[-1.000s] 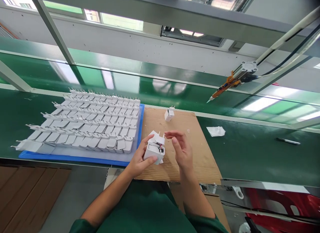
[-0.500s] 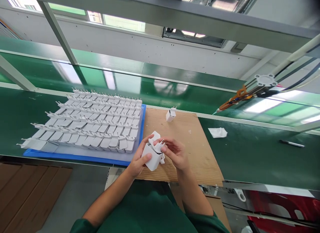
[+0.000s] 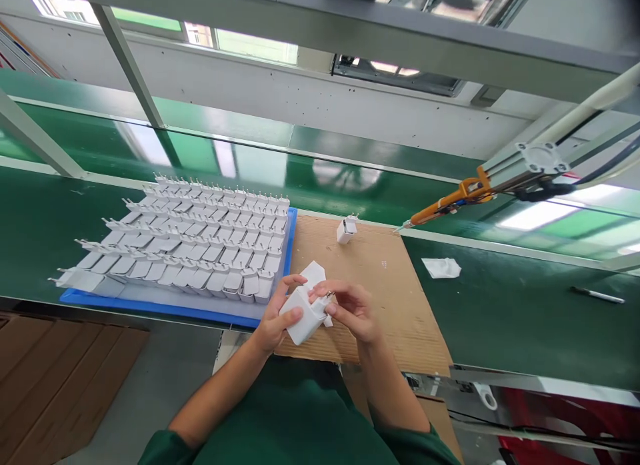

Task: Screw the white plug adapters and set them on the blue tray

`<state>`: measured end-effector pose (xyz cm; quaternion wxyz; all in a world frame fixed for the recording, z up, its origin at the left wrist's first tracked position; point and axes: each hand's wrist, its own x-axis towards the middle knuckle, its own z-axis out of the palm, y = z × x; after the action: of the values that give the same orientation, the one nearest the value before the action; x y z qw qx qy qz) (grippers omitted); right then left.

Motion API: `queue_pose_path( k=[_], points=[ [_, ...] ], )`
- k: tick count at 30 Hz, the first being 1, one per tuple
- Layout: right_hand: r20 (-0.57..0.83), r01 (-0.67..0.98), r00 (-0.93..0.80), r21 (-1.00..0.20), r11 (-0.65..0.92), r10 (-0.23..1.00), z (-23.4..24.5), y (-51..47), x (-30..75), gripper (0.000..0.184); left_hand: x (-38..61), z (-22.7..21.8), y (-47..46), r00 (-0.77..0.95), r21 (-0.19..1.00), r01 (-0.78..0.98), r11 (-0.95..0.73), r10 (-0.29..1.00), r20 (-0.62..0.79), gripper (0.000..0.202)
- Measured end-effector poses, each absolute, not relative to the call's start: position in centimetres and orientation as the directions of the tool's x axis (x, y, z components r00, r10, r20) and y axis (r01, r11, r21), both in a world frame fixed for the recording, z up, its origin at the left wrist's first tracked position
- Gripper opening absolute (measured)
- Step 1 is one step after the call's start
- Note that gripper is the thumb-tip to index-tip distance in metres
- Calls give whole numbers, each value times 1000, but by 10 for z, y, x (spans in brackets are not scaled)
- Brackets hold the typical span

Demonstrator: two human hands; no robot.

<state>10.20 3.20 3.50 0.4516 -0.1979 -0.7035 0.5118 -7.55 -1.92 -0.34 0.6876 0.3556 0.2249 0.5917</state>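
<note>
My left hand (image 3: pixel 276 322) grips a white charger housing (image 3: pixel 300 320) over the near part of a cardboard sheet (image 3: pixel 390 298). My right hand (image 3: pixel 350 308) is closed on the white pronged plug cap (image 3: pixel 320 305) at the housing's open end, fingers pinching it against the housing. Another white piece (image 3: pixel 313 274) lies on the cardboard just behind the housing. A single white charger (image 3: pixel 346 229) stands at the far edge of the cardboard.
A blue tray (image 3: pixel 165 305) to the left holds several rows of white chargers (image 3: pixel 200 242). An orange-tipped tool (image 3: pixel 440 204) hangs on an arm at the right. A crumpled white scrap (image 3: pixel 441 267) and a pen (image 3: pixel 597 295) lie on the green belt (image 3: pixel 525 312).
My right hand went from open beside the housing to closed on the plug cap. The housing tilted in my left hand. The view shifted slightly.
</note>
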Motion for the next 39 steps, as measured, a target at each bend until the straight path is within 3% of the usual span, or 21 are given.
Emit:
queue_pose_path(
  k=[10,16,19,23,26,29,34,39],
  points=[
    [411,-182,-557,-908,376,722,34,32,98,13,-85,-8,-27,209,771,-634,58,973,98,60],
    [404,-236,-596,-914,330,693,29,29,90,14,-96,-9,-30,171,816,-573,-77,962,211,42],
    [341,-227,-608,-940,255,716,19,26,85,24,-109,-9,-39,163,896,-411,-169,953,255,39],
    [251,-137,-565,-968,210,786,-2,28,88,31,-145,-18,-64,-90,948,82,-307,945,314,35],
    [206,-80,-521,-978,192,828,-16,33,98,31,-182,-31,-87,-421,902,391,-184,835,354,33],
    [189,-12,-469,-978,208,862,-23,38,108,31,-222,-45,-97,-684,826,563,40,584,437,34],
    [212,3,-425,-972,236,880,-24,42,109,29,-272,-55,-85,-779,710,627,320,269,566,39],
    [231,20,-434,-964,266,871,-21,43,104,28,-291,-56,-67,-792,673,585,453,138,595,45]
  ],
)
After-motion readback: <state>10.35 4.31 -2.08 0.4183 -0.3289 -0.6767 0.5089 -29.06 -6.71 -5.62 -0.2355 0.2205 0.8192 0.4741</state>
